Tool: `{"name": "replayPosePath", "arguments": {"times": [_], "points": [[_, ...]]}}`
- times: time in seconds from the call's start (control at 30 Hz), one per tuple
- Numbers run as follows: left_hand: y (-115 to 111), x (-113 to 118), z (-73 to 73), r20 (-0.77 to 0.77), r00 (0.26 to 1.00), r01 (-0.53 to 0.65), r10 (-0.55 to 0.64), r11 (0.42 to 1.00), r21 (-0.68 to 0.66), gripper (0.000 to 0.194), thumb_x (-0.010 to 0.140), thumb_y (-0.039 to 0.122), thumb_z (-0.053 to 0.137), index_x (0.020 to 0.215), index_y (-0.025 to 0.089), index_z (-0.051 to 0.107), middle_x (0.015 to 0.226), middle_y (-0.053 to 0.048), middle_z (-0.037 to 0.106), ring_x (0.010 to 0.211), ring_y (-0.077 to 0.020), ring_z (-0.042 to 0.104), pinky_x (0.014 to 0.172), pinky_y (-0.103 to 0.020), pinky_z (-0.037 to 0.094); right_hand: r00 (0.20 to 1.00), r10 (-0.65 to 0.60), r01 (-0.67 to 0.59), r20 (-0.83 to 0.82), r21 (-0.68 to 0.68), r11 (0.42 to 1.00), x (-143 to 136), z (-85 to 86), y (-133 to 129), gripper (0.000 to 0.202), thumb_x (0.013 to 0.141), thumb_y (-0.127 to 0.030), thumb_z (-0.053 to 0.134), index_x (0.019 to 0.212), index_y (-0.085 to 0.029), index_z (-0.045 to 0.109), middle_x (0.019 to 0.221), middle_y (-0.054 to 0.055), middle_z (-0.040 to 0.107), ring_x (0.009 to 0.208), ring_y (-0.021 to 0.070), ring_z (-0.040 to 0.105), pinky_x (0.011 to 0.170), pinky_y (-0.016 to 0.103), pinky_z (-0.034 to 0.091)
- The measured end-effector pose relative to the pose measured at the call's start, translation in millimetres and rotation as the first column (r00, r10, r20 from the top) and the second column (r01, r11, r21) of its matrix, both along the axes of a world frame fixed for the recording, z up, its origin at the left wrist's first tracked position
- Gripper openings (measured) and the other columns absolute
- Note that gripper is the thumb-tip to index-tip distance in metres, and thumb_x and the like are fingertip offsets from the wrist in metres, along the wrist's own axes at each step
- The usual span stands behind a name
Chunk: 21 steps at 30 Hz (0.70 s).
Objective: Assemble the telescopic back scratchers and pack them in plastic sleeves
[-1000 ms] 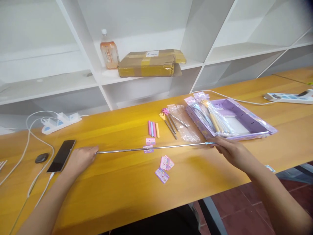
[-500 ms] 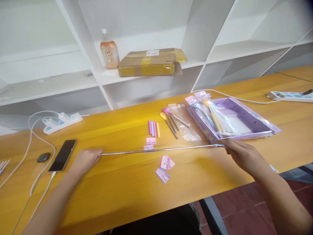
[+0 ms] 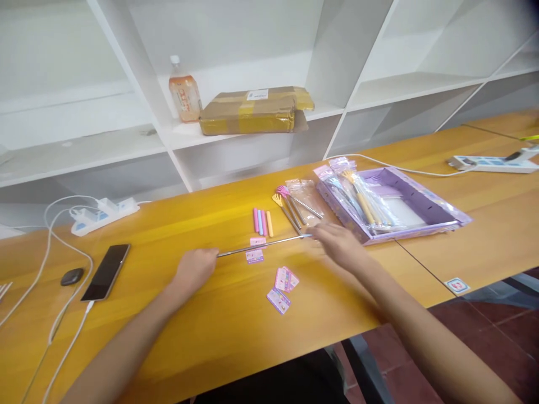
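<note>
Between my hands stretches a telescopic back scratcher [image 3: 265, 244], a thin silver rod with a bit of light blue at its right end. My left hand [image 3: 197, 269] is closed round the rod's left end. At the other end my right hand [image 3: 334, 242] grips the light blue part, which its fingers mostly hide. Just behind the rod lie several more scratchers, with a yellow claw head [image 3: 277, 198] and a pink claw head [image 3: 283, 191]. Beside them are several pastel grip tubes [image 3: 263, 222]. Small printed cards [image 3: 278, 301] lie under and in front of the rod.
A purple display box [image 3: 438, 227] at right holds bagged scratchers [image 3: 365, 205]. Near it lies a clear plastic bag [image 3: 305, 193]. On the left are a phone [image 3: 106, 272], white cables and a power strip [image 3: 105, 216]. A cardboard box [image 3: 248, 115] and a bottle [image 3: 185, 98] stand on the shelf.
My hands have come closer together, the left moving right and the right moving left. The rod between them is much shorter than before. The loose things on the table stay put.
</note>
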State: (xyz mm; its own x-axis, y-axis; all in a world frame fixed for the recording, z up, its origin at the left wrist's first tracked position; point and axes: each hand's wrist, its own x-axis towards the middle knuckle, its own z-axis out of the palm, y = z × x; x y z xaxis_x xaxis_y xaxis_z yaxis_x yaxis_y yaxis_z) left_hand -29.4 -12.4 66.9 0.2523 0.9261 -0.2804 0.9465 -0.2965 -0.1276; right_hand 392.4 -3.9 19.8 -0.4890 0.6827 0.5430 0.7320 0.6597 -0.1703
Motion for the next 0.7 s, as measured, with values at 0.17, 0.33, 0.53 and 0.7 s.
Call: {"name": "replayPosePath", "arguments": {"times": [0.17,0.33,0.53,0.7], "points": [[15,61,0.4,0.064,0.998,0.027,-0.028,0.999,0.02,0.035,0.107,0.019,0.039,0.112,0.019,0.074,0.103,-0.016,0.081,0.094,-0.0287,0.079,0.081,-0.037,0.056,0.998,0.03,-0.031,0.059,0.016,0.999,-118,1.1,6,0.041,0.102,0.0,0.04,0.121,-0.018,0.071,0.096,0.009,0.074,0.078,0.0211,0.06,0.077,0.034,0.046],[16,53,-19.4,0.092,0.996,-0.008,0.008,1.0,-0.003,0.032,0.108,0.02,0.041,0.114,0.019,0.073,0.109,-0.016,0.081,0.1,-0.0274,0.079,0.085,-0.037,0.056,0.978,0.142,-0.135,0.15,-0.052,0.989,-128,-7.8,12,0.028,0.105,-0.005,0.05,0.122,-0.018,0.069,0.101,0.007,0.073,0.084,0.0203,0.064,0.078,0.033,0.045],[21,53,-43.0,0.143,0.99,-0.014,0.015,1.0,-0.007,0.023,0.107,0.026,0.048,0.114,0.022,0.07,0.11,-0.011,0.081,0.105,-0.0268,0.078,0.084,-0.035,0.053,0.978,0.172,-0.161,0.117,-0.094,0.982,-120,-22.2,25,0.023,0.105,-0.009,0.056,0.124,-0.017,0.067,0.1,0.007,0.073,0.085,0.0191,0.067,0.076,0.03,0.043],[26,51,-49.1,0.16,0.987,0.014,-0.016,1.0,0.013,0.022,0.107,0.026,0.048,0.11,0.023,0.07,0.108,-0.01,0.081,0.103,-0.027,0.078,0.082,-0.034,0.051,0.978,0.209,-0.207,-0.007,-0.159,0.965,-117,-15.0,22,0.023,0.113,-0.029,0.048,0.116,-0.02,0.068,0.101,0.006,0.074,0.084,0.018,0.066,0.081,0.031,0.045]]}}
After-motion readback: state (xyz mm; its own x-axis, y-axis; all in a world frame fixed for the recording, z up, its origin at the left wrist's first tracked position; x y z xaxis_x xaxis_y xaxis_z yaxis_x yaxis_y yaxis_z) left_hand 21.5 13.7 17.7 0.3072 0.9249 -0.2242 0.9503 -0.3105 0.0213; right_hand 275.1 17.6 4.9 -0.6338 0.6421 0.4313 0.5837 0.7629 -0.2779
